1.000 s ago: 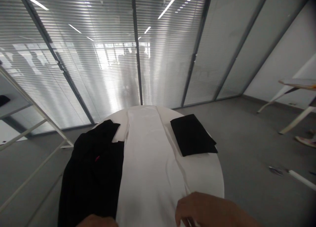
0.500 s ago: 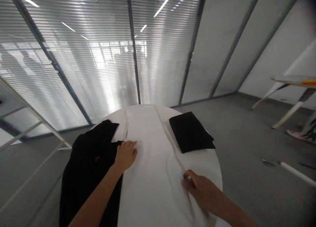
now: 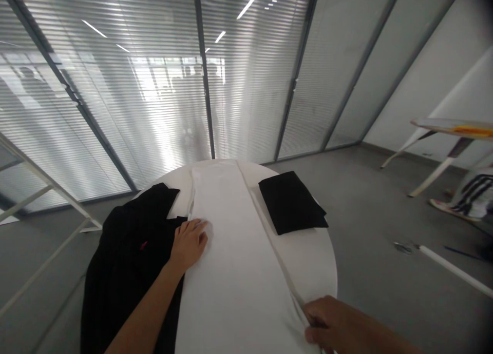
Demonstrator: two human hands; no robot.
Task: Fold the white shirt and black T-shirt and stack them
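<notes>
Head view, room: black garment [image 3: 123, 256] is flanking white cloth [image 3: 234, 256] leftward; round table [image 3: 321, 267] is showing rightward, around folded black cloth [image 3: 290, 202].
Long axis: running from near side toward far rim.
Left grip [image 3: 188, 244]: resting on the white cloth's left edge, fingers slightly spread.
Right grip [image 3: 329, 323]: seemingly pinching its right edge, nearer the camera, fingertips partly hidden.
</notes>
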